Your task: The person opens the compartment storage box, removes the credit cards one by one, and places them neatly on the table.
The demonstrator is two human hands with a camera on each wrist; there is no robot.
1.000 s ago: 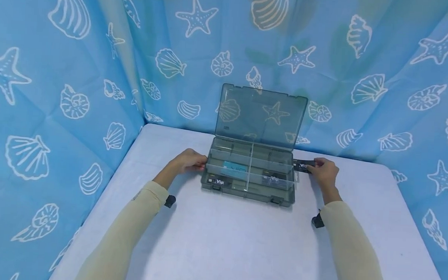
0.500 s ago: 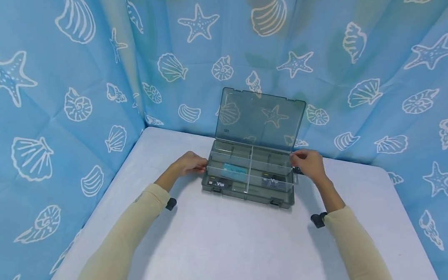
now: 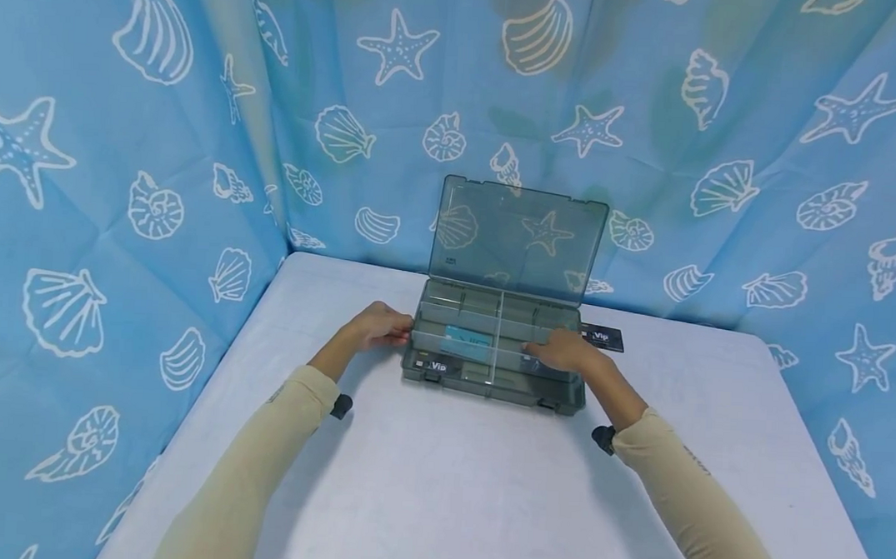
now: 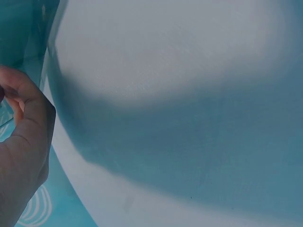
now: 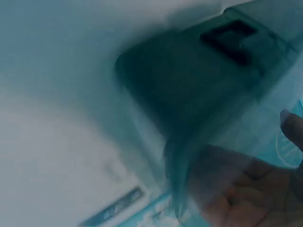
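Note:
A grey see-through divided case [image 3: 454, 385] stands on the table, its lid [image 3: 521, 237] raised. My left hand [image 3: 377, 324] grips the left side of the case with curled fingers; that hand also shows in the left wrist view [image 4: 23, 142]. Over the right half of the case is my right hand [image 3: 565, 351], its fingertips reaching into a compartment with a black card [image 3: 532, 365] that it partly covers. Thumb and fingers stand apart in the right wrist view, which is blurred. Other compartments hold a teal card [image 3: 468, 342] and a black "Vip" card [image 3: 437, 365].
Another black "Vip" card [image 3: 605, 337] lies on the white table [image 3: 438, 496] at the right of the case. A blue shell-print curtain [image 3: 394, 135] hangs behind and along the left. Dark wrist cameras [image 3: 341, 406] sit under both sleeves.
My right hand has let go of the black card beside the case, leaving it on the table, and moved left over the right compartments. My left hand has stayed at the case.

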